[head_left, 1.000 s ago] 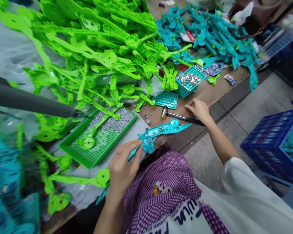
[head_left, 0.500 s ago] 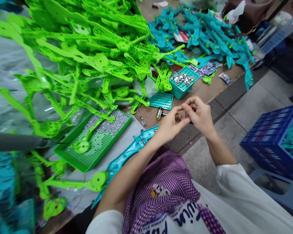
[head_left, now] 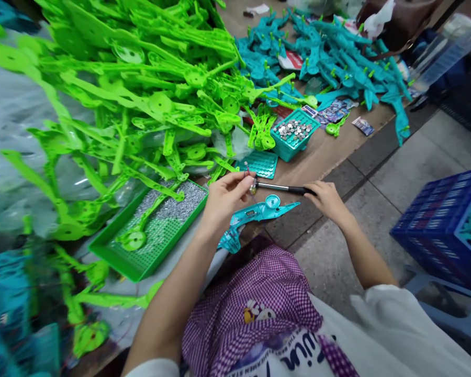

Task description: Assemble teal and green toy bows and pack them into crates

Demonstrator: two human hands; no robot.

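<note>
My left hand (head_left: 228, 198) pinches a small part with thin wires, beside the metal head of a hammer-like tool (head_left: 273, 186). My right hand (head_left: 326, 198) is closed round the tool's black handle. Just below the tool lies a blue plastic piece (head_left: 255, 213) with a round cup, partly behind my left hand. A teal basket (head_left: 288, 149) of silvery round discs stands beyond my hands, with a flat teal tray (head_left: 264, 164) beside it.
Bright green plastic parts (head_left: 141, 94) are heaped at the left. A green tray (head_left: 141, 272) holds small metal pieces. Blue parts (head_left: 337, 57) lie at the back right. A blue crate (head_left: 427, 230) stands on the floor at the right.
My hands have moved apart; the left went left, and the right has taken hold of the tool that lay on the table. The blue piece has shifted right and turned.
</note>
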